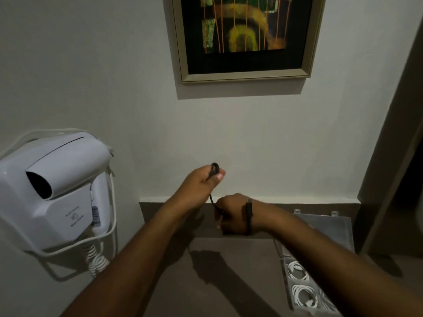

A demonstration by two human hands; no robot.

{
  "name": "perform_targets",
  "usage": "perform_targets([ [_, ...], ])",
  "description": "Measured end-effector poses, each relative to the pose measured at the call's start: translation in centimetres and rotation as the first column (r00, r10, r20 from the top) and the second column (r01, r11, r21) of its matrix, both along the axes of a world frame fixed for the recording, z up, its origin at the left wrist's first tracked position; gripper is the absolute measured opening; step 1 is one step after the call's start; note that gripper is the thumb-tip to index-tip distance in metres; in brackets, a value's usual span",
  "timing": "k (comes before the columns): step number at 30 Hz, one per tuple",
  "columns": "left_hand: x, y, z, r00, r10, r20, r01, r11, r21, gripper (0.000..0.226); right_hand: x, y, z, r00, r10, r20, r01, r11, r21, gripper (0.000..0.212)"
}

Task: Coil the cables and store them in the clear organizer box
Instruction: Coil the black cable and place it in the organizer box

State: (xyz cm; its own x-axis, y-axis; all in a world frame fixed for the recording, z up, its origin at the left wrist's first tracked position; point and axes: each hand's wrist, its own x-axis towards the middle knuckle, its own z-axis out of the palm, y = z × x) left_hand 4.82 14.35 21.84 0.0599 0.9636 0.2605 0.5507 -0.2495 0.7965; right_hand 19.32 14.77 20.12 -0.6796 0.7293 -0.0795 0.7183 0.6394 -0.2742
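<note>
A thin black cable (212, 200) runs between my two hands above the brown table. My left hand (201, 183) is raised and pinches a small loop of it between thumb and fingers. My right hand (232, 215), lower and to the right, grips the cable's lower stretch; a dark band sits on that wrist. The clear organizer box (297, 280) lies open at the table's right side, partly hidden by my right forearm. Coiled white cables (304, 294) lie in its compartments, and its lid (329, 227) is folded back toward the wall.
A white wall-mounted hair dryer (57, 184) with a curly cord hangs at the left. A framed picture (247, 35) hangs on the wall above. The brown table (229, 271) meets the wall behind my hands, and a dark door frame (393, 156) rises at the right.
</note>
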Motion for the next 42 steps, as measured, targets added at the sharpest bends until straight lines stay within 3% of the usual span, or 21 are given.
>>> perform_targets([
  [2, 0.4, -0.4, -1.2, 0.972, -0.036, -0.234, 0.044, 0.999, 0.030, 0.023, 1.2, 0.1, 1.9, 0.995, 0.027, 0.100, -0.024, 0.999, -0.033, 0.014],
  [5, 0.6, -1.2, -2.1, 0.883, -0.039, -0.467, 0.100, 0.989, 0.105, 0.029, 3.6, 0.4, 3.8, 0.999, 0.013, 0.034, -0.002, 0.948, -0.319, 0.014],
  [7, 0.2, -1.7, -2.4, 0.887, -0.076, -0.456, 0.134, 0.986, 0.095, 0.030, 5.1, 1.0, 4.7, 0.998, -0.026, -0.056, -0.001, 0.900, -0.437, 0.012],
  [10, 0.3, -2.5, -2.4, 0.915, -0.140, -0.378, 0.167, 0.985, 0.040, 0.034, 6.7, 2.0, 5.9, 0.994, -0.034, -0.106, -0.016, 0.900, -0.436, 0.007],
  [12, 0.9, -2.9, -2.6, 0.906, -0.183, -0.383, 0.193, 0.981, -0.014, 0.040, 6.9, 2.6, 6.3, 0.998, -0.015, -0.061, -0.004, 0.952, -0.306, 0.011],
  [13, 1.2, -3.0, -2.6, 0.910, -0.212, -0.356, 0.202, 0.977, -0.064, 0.042, 6.9, 2.8, 6.3, 1.000, -0.007, -0.004, 0.007, 0.986, -0.166, 0.017],
  [15, 1.6, -3.1, -2.7, 0.944, -0.284, -0.169, 0.250, 0.948, -0.199, 0.043, 6.7, 3.0, 5.8, 0.992, 0.001, 0.129, -0.028, 0.976, 0.214, 0.027],
  [17, 1.4, -3.2, -2.6, 0.936, -0.323, 0.140, 0.350, 0.896, -0.273, 0.043, 6.6, 3.0, 4.8, 0.976, 0.089, 0.198, -0.181, 0.838, 0.515, 0.032],
  [18, 1.3, -3.2, -2.4, 0.901, -0.316, 0.297, 0.397, 0.876, -0.274, 0.043, 6.6, 2.8, 4.1, 0.973, 0.148, 0.177, -0.225, 0.777, 0.587, 0.033],
  [20, 1.2, -3.3, -1.8, 0.794, -0.270, 0.545, 0.457, 0.856, -0.241, 0.040, 6.6, 2.6, 2.9, 0.976, 0.217, 0.026, -0.186, 0.761, 0.622, 0.031],
  [23, 1.8, -2.9, -1.1, 0.665, -0.198, 0.721, 0.456, 0.871, -0.181, 0.039, 5.2, 2.2, 0.5, 0.908, 0.167, -0.385, 0.004, 0.914, 0.406, 0.023],
  [25, 2.3, -2.4, -0.7, 0.655, -0.117, 0.747, 0.369, 0.912, -0.181, 0.041, 3.6, 1.4, -1.2, 0.750, 0.002, -0.661, 0.074, 0.993, 0.087, 0.023],
  [27, 2.6, -1.9, -0.5, 0.655, 0.004, 0.756, 0.265, 0.935, -0.235, 0.043, 2.5, 0.6, -2.5, 0.581, -0.170, -0.796, 0.060, 0.984, -0.167, 0.038],
  [29, 2.8, -1.5, -0.6, 0.647, 0.092, 0.757, 0.193, 0.940, -0.280, 0.043, 2.2, 0.2, -3.2, 0.491, -0.263, -0.831, 0.021, 0.957, -0.291, 0.042],
  [32, 3.2, -1.0, -0.7, 0.629, 0.179, 0.757, 0.084, 0.952, -0.295, 0.043, 2.4, -0.1, -3.4, 0.435, -0.337, -0.835, 0.061, 0.936, -0.346, 0.026],
  [37, 2.6, 0.0, -0.8, 0.611, 0.269, 0.745, -0.151, 0.963, -0.224, 0.044, 1.5, -1.7, -3.8, 0.411, -0.393, -0.823, 0.252, 0.916, -0.312, 0.015],
  [39, 2.7, 0.2, -1.0, 0.609, 0.275, 0.744, -0.165, 0.961, -0.221, 0.044, 0.9, -2.3, -3.8, 0.391, -0.416, -0.821, 0.161, 0.909, -0.384, 0.006],
  [42, 2.8, 0.5, -1.4, 0.546, 0.274, 0.792, -0.077, 0.957, -0.278, 0.051, 0.6, -2.6, -3.3, 0.181, -0.602, -0.778, -0.046, 0.785, -0.618, 0.018],
])
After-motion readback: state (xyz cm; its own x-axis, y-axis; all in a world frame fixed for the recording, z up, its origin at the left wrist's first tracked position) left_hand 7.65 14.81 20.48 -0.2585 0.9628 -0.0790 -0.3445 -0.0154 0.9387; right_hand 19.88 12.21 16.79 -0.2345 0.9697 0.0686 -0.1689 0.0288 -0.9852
